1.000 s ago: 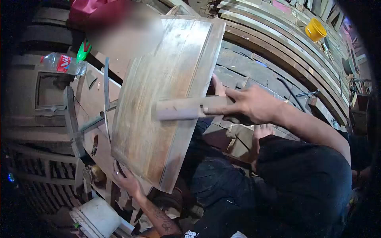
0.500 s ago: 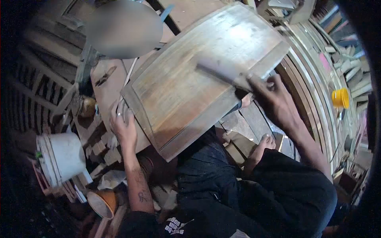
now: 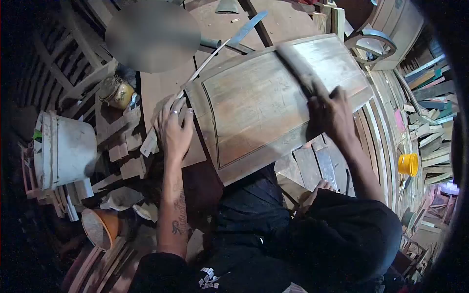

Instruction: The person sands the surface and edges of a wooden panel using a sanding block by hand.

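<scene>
The two hands are well apart. The right hand point(image 3: 333, 113) is closed around one end of a motion-blurred flat block point(image 3: 296, 67), which lies across the wooden panel point(image 3: 259, 110). The panel sits between the hands, slanted, its near edge over the dark trousers point(image 3: 251, 205). The left hand point(image 3: 176, 128) lies at the panel's left end, fingers slightly spread; whether it grips anything cannot be told. Left of it stand a glass jar point(image 3: 117, 93) and a white bucket point(image 3: 73, 152); beyond the right hand, a yellow bucket point(image 3: 408, 165).
</scene>
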